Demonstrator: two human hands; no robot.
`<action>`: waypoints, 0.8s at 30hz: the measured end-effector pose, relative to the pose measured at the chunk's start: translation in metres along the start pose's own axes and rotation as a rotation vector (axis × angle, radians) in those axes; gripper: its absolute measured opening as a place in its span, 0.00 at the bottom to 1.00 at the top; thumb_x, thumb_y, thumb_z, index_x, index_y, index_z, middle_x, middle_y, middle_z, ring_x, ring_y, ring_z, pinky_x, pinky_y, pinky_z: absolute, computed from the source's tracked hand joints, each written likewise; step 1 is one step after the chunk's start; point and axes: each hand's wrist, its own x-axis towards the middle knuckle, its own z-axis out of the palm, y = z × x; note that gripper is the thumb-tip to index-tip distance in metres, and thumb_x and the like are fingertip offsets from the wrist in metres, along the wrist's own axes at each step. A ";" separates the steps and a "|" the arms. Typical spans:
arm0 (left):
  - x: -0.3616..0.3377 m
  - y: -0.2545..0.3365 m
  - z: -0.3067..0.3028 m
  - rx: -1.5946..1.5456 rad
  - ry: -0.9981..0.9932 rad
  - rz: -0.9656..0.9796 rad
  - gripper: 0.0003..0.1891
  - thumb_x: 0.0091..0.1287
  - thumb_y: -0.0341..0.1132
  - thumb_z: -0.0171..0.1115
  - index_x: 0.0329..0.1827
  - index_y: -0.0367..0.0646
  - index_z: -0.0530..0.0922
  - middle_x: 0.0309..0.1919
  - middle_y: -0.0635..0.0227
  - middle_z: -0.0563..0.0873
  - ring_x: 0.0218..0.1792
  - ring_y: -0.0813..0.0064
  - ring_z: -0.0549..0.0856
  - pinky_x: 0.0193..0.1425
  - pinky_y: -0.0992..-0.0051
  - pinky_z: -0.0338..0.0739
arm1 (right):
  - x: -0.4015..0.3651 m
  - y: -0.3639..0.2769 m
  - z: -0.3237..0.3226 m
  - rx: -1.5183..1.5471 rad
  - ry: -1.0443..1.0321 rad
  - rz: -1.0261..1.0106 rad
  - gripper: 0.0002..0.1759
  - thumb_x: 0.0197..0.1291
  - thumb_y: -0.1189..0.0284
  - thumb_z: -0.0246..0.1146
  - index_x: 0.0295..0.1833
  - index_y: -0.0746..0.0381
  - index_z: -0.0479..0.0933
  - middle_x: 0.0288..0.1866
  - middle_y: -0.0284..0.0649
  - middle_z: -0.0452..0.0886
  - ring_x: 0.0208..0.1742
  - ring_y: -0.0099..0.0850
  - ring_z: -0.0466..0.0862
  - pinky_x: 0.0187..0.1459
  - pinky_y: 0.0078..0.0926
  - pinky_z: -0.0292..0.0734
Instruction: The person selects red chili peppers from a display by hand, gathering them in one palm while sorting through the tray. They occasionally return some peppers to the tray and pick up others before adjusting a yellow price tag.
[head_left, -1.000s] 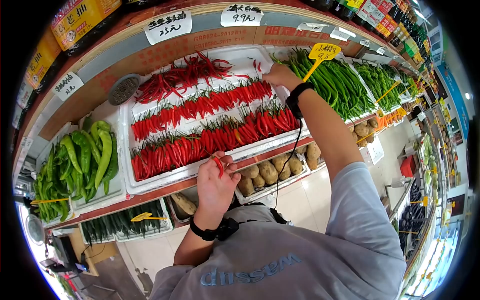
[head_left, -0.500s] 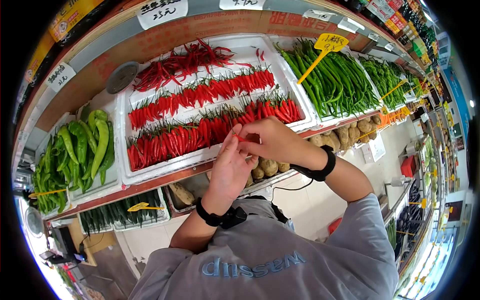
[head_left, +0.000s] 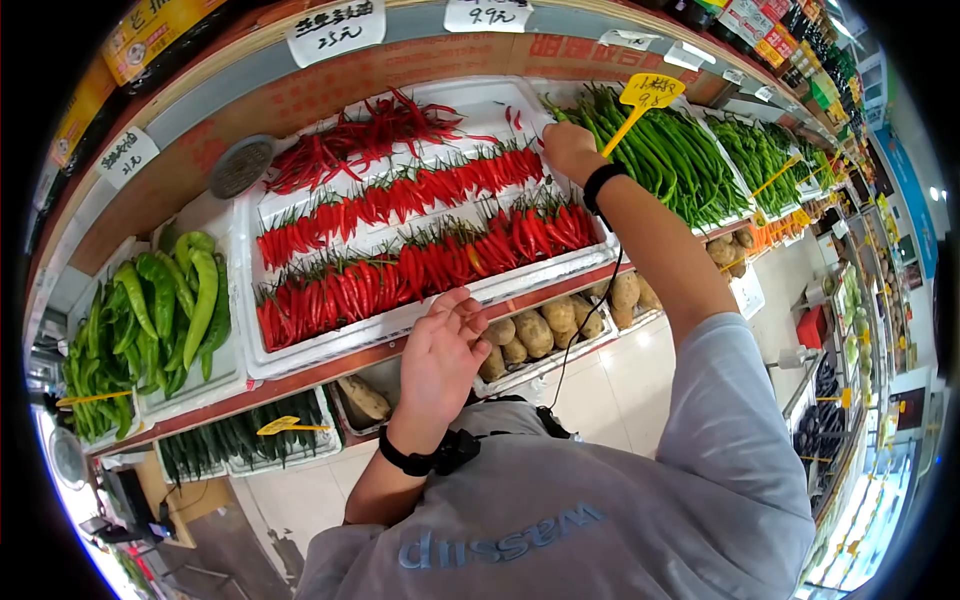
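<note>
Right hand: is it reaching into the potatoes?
No, the right hand is up at the back rows of red chilies, well away from the potatoes.

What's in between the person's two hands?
Rows of red chillies in the white tray lie between the left hand and the right hand. The head view shows it.
</note>
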 end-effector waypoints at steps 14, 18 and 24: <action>-0.005 0.011 -0.012 -0.050 0.026 0.075 0.14 0.63 0.42 0.54 0.47 0.46 0.71 0.40 0.71 0.74 0.39 0.76 0.71 0.43 0.74 0.67 | 0.004 0.010 -0.016 0.020 -0.132 0.030 0.14 0.59 0.72 0.56 0.48 0.64 0.80 0.51 0.53 0.82 0.52 0.46 0.83 0.49 0.39 0.80; -0.005 0.009 -0.013 -0.067 0.032 0.044 0.12 0.63 0.41 0.54 0.46 0.46 0.72 0.39 0.71 0.74 0.38 0.76 0.71 0.43 0.74 0.67 | 0.011 0.028 0.007 0.076 -0.110 -0.037 0.14 0.59 0.72 0.56 0.48 0.63 0.81 0.49 0.52 0.82 0.49 0.46 0.84 0.48 0.40 0.80; -0.007 0.014 -0.015 -0.065 0.067 0.041 0.10 0.63 0.39 0.54 0.44 0.46 0.72 0.37 0.71 0.73 0.37 0.76 0.71 0.42 0.74 0.66 | 0.003 0.008 0.009 0.102 -0.117 -0.106 0.16 0.55 0.63 0.65 0.45 0.62 0.80 0.51 0.48 0.81 0.53 0.43 0.81 0.53 0.38 0.77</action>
